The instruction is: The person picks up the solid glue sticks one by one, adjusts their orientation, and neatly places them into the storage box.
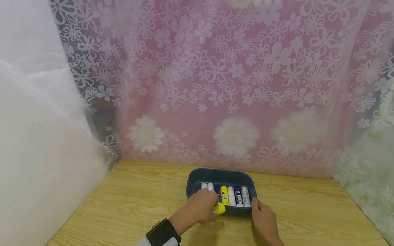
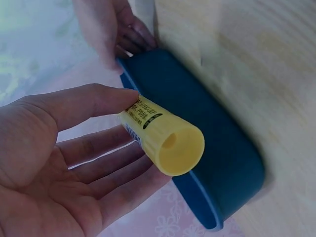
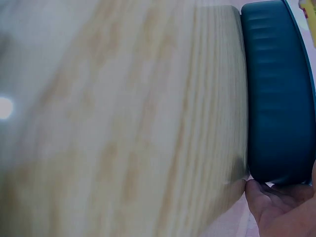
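Observation:
My left hand (image 1: 201,206) holds a yellow glue stick (image 2: 150,123) just in front of the dark teal box (image 1: 221,173). In the left wrist view, the thumb lies on its printed label and the fingers support it from below; the hollow yellow end faces the camera. Inside the box lie several glue sticks in a row: white ones, dark blue ones and a yellow one (image 1: 224,195). My left hand hides part of that row in the head view. At the box's right end, my right hand (image 1: 264,220) grips the wall near the front corner.
The box stands on a wood-grain table (image 1: 138,194), towards its back edge. A pink flowered curtain (image 1: 199,81) hangs behind the table. White sheeting (image 1: 30,128) closes the left side, and a pale flowered sheet (image 1: 380,168) hangs at the right.

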Demonstrator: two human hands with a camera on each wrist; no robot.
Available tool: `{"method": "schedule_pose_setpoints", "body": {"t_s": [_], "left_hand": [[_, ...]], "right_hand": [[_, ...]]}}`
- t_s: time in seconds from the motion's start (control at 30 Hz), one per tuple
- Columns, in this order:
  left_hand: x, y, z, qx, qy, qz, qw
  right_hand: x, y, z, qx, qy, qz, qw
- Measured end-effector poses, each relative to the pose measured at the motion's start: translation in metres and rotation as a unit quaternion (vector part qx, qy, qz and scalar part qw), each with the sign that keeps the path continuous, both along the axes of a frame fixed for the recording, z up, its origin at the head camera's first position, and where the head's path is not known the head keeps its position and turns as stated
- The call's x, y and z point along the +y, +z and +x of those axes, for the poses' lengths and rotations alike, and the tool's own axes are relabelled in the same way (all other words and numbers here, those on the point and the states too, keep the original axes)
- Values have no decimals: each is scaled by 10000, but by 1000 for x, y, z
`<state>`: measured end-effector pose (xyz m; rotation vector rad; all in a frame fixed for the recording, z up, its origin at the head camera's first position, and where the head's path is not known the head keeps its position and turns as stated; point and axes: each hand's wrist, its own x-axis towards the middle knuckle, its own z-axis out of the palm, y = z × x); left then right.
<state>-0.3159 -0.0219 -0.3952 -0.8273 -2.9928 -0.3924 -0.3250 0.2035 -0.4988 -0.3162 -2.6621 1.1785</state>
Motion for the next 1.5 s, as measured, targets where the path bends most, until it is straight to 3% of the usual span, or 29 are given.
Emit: {"method": "schedule_pose_setpoints", "body": {"t_s": [0.23,0.6,0.97,1.2,1.5], "left_hand": [[-1,12,-11,-146,172,74,9997],[-3,12,-44,105,364,582,9976],[-5,-2,-72,212,899,1275,9875],[-9,-14,-82,308,1237,982,9870],[-14,-30,-91,448,1409,1109,9828]], "right_hand": [[0,0,1,41,-17,29,10000],[1,-2,0,-13,8,19,10000],[0,-3,1,-16,35,-10,10000],[1,-4,0,-22,-3,-14,10000],[1,-2,0,-17,16,-19,10000]]}}
